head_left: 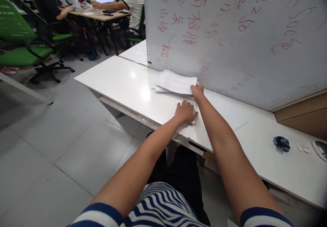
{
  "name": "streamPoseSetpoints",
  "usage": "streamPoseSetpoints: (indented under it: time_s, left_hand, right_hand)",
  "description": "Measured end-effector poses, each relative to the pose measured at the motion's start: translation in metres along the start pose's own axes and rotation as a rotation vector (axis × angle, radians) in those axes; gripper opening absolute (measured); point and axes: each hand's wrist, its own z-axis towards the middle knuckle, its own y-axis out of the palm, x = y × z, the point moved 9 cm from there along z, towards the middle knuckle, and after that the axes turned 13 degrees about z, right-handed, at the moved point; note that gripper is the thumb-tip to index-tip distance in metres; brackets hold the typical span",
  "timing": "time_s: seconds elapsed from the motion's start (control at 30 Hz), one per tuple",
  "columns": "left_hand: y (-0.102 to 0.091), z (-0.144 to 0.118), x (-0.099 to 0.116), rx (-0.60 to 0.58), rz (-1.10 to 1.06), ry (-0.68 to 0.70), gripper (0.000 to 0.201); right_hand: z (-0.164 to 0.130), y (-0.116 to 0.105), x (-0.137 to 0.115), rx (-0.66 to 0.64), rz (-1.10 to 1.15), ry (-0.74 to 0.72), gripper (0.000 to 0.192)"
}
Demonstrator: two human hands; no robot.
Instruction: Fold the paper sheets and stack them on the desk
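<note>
A loose stack of white paper sheets [176,81] lies on the white desk, close to the foot of the whiteboard. My right hand [198,91] pinches the stack's near right corner, thumb on top. Nearer to me, my left hand [186,111] rests palm down on the desk with its fingers spread. Under its heel the edge of a thin, pale thing [192,122] shows; the hand covers most of it. To the right of my right forearm, a large white sheet [231,112] lies flat.
The whiteboard [230,32] with red writing stands along the desk's [109,77] back edge. On the right lie a dark blue crumpled object [281,143] and a cardboard-brown panel [304,116]. Two people sit at another table [102,15] beyond; a green chair [22,43] stands left.
</note>
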Motion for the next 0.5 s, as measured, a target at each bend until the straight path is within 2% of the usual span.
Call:
streamPoseSetpoints:
  time_s: [0.1,0.17,0.23,0.3,0.4,0.5]
  left_hand:
    - [-0.001,-0.001,0.0,-0.007,-0.01,0.008,0.055]
    - [-0.002,-0.001,0.0,-0.009,-0.014,0.012,0.055]
    - [-0.002,-0.001,-0.001,-0.011,-0.014,0.013,0.055]
    - [-0.001,0.001,-0.002,-0.022,-0.013,0.01,0.056]
    - [0.001,0.003,-0.004,-0.047,-0.017,-0.008,0.057]
    - [-0.001,0.003,-0.009,-0.033,-0.02,-0.101,0.055]
  right_hand:
    - [-0.009,-0.012,0.005,0.001,-0.269,-0.121,0.059]
    - [-0.028,-0.03,0.005,-0.037,-0.42,-0.271,0.056]
    - [-0.051,-0.059,0.012,-0.058,-0.535,-0.37,0.05]
    - [-0.072,-0.096,0.03,-0.056,-0.633,-0.368,0.05]
    - [-0.096,-0.143,0.068,-0.049,-0.753,-0.253,0.061]
    - [-0.112,-0.168,0.087,0.013,-0.766,-0.228,0.055]
